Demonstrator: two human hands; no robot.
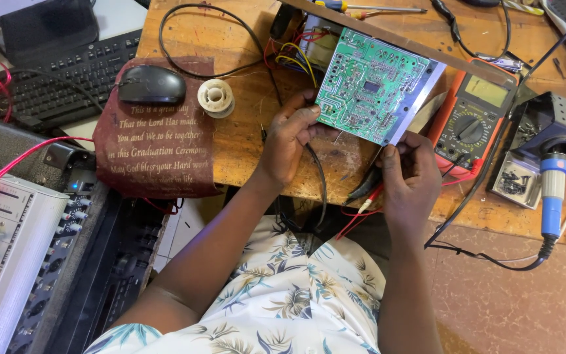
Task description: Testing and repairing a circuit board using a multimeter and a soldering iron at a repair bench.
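Nearest the camera, the person's floral-print shirt point(283, 295) filled the lower middle, and both forearms reached up from it toward the wooden workbench point(244, 137). The left hand point(287, 141) was curled around the lower left corner of a green circuit board point(369, 85), thumb lying on the board's face and fingers tucked behind it. The right hand point(409, 177) gripped the board's lower right corner from below, fingers bunched at the edge; red and black probe leads point(361, 196) ran beneath this hand, though whether the hand also held them could not be told. The board sat tilted between and just above the two hands, solder side up, over the bench's near edge. Coloured wires point(296, 56) ran from its upper left edge to a component behind.

Just right of the board stood an orange multimeter point(476, 108), and further right a blue-handled soldering iron point(553, 190) rested in its stand beside a small tray of screws point(513, 180). Left of the left hand lay a dark red cloth point(155, 141) bearing a black mouse point(151, 84), with a white solder spool point(215, 97) at its edge. Beyond that sat a black keyboard point(67, 78), and an audio mixer point(8, 242) occupied the lower left.
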